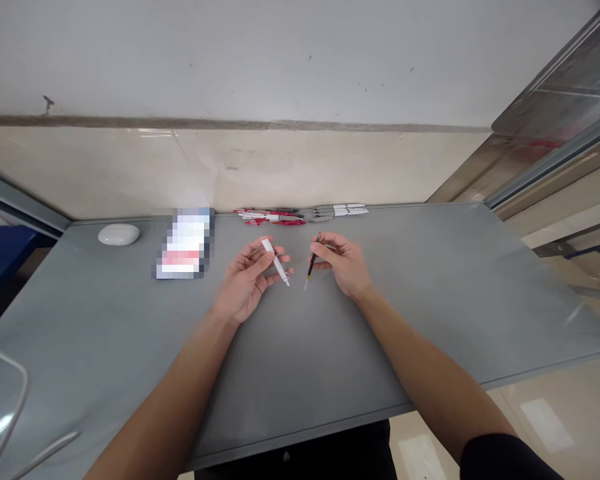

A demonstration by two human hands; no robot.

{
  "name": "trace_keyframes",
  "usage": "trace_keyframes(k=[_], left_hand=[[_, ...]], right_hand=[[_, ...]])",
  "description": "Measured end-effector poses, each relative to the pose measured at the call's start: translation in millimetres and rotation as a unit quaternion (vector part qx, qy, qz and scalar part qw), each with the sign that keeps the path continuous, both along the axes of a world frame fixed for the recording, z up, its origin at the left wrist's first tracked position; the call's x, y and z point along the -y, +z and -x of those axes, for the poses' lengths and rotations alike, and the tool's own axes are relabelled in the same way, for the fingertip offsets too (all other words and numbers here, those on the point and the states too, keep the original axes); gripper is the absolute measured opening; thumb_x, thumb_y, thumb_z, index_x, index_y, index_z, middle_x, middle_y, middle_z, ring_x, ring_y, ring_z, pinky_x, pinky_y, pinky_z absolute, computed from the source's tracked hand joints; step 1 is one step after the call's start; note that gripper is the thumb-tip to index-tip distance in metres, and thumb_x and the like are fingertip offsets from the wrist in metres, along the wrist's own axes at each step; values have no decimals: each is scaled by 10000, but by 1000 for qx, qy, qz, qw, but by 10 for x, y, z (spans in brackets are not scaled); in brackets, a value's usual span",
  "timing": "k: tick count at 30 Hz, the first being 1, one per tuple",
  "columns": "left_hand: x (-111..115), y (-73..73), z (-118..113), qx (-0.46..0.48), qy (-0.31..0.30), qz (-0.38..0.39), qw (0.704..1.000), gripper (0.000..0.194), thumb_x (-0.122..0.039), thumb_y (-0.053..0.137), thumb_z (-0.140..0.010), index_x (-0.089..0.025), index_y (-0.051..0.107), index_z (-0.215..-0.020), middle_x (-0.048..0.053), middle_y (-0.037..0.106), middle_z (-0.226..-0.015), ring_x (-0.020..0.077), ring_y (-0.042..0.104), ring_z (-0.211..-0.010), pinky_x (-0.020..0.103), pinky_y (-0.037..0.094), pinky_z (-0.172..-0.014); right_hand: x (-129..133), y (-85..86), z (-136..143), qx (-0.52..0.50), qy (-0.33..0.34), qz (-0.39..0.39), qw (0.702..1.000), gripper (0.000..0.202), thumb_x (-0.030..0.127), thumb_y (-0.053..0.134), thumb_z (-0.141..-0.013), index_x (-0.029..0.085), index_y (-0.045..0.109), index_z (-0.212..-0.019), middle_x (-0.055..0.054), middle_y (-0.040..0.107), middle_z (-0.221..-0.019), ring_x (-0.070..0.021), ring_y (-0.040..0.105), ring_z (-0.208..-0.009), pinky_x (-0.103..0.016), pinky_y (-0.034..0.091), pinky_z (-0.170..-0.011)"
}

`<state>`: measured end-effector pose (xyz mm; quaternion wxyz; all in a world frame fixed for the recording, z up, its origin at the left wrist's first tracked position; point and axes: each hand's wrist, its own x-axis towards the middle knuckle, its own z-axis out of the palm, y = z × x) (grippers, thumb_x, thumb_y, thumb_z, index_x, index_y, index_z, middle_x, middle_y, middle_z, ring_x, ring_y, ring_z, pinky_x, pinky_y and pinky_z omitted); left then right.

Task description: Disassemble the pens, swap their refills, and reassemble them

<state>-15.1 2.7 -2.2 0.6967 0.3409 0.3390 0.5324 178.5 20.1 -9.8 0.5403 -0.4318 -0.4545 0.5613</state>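
Between the thumb and fingers of my left hand (247,277) is a white pen barrel (279,268), slanting down to the right. My right hand (347,263) pinches a pen refill (311,267) near its upper end. The refill is dark along most of its length, with a yellowish band and a pale lower tip that points down. Barrel and refill are a short gap apart, both held over the grey table. Beyond my hands, a pile of red, white and dark pens (270,217) lies against the wall. Several white and grey pens (343,211) lie just right of that pile.
A phone with a blurred screen (183,243) lies on the grey table (300,373) to the left. Beside it is a white rounded case (119,234). A white cable (25,393) curves over the near left corner. The wall (330,163) borders the table's far edge.
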Motion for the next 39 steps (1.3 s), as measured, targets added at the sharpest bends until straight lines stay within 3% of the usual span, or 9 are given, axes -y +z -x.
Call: trace_keyframes(k=[10, 18, 31, 39], left_hand=[[-19, 8, -18, -32, 80, 9, 996, 308, -215, 778, -725, -193, 592, -969, 18, 682, -892, 213, 686, -854, 427, 606, -728], [-4, 5, -38, -75, 97, 10, 992, 360, -247, 800, -700, -190, 577, -977, 12, 669, -850, 223, 690, -837, 402, 607, -692], [25, 21, -66, -119, 85, -22, 989, 424, -277, 819, -663, -205, 576, -1003, 12, 663, -870, 219, 690, -790, 427, 598, -708], [67, 80, -63, -114, 49, -43, 991, 383, -262, 797, -696, -209, 580, -1007, 1, 668, -839, 190, 685, -762, 386, 602, -696]], right_hand=[[-5, -2, 5, -16, -13, -7, 1000, 230, 389, 770, -668, 230, 655, -787, 4, 569, -892, -109, 577, -660, -327, 605, -593], [16, -4, 23, -8, -1, 8, 1000, 262, 391, 790, -638, 223, 643, -775, 9, 589, -875, -110, 581, -664, -298, 588, -570], [24, -6, 27, -21, 14, 12, 1000, 218, 362, 795, -641, 229, 670, -759, 9, 608, -901, -107, 587, -653, -295, 582, -539], [4, -4, -26, -82, 36, 40, 995, 277, 367, 762, -698, 251, 729, -947, 14, 605, -804, -109, 585, -656, -308, 574, -589]])
